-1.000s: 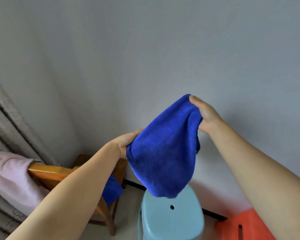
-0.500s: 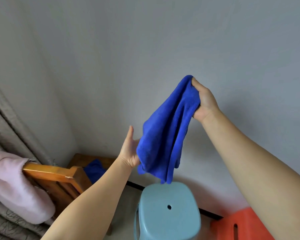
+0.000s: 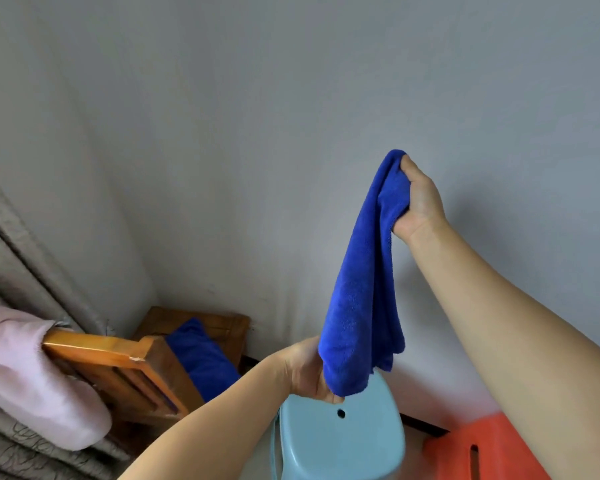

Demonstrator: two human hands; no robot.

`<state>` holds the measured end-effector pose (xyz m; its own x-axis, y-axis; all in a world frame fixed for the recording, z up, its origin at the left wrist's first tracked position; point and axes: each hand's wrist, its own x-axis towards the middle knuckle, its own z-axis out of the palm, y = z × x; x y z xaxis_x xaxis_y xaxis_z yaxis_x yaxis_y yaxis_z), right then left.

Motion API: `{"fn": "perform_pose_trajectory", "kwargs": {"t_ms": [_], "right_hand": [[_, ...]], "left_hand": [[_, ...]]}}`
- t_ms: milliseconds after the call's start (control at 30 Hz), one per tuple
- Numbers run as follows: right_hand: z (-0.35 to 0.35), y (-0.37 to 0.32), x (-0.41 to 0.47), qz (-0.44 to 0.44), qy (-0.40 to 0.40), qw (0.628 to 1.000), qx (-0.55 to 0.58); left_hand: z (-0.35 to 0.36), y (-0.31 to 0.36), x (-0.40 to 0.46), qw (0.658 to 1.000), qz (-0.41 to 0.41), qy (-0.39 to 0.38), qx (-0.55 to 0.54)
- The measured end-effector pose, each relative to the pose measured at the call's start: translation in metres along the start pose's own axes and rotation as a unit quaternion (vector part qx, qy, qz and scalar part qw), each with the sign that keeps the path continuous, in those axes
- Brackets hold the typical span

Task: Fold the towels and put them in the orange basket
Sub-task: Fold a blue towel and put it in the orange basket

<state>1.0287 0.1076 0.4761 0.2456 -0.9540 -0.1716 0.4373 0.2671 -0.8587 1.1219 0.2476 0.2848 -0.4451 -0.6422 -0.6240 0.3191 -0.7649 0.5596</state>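
towel above stool, chair left

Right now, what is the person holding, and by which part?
A blue towel. The right hand grips its bunched top end, held high, and the left hand holds its hanging bottom end.

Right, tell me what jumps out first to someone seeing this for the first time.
A bright blue towel hangs in mid-air at the centre, its top gripped by the right hand and its bottom end held by the left hand. Below it stands a pale blue stool, with an orange basket at the lower right. Another blue towel lies on a wooden chair at the left.
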Motion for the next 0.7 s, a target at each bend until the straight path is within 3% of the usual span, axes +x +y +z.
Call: {"fn": "perform_pose_trajectory", "kwargs": {"t_ms": [167,367,467,700], "right_hand": [[-0.01,-0.008,0.004,-0.008,0.018,1.0,0.01],[-0.029,-0.012,0.01,-0.017,0.049,0.999,-0.008],[-0.051,-0.014,0.021,-0.017,0.096,0.995,-0.012],[-0.092,-0.004,0.037,0.005,0.166,0.984,-0.071]], "left_hand": [[-0.007,0.002,-0.001,0.999,0.014,0.046,-0.02],[-0.034,0.046,-0.019,0.967,0.187,0.046,-0.166],[-0.057,0.066,-0.046,0.949,0.264,0.073,-0.155],[-0.082,0.123,-0.074,0.93,0.258,0.258,-0.037]]}}
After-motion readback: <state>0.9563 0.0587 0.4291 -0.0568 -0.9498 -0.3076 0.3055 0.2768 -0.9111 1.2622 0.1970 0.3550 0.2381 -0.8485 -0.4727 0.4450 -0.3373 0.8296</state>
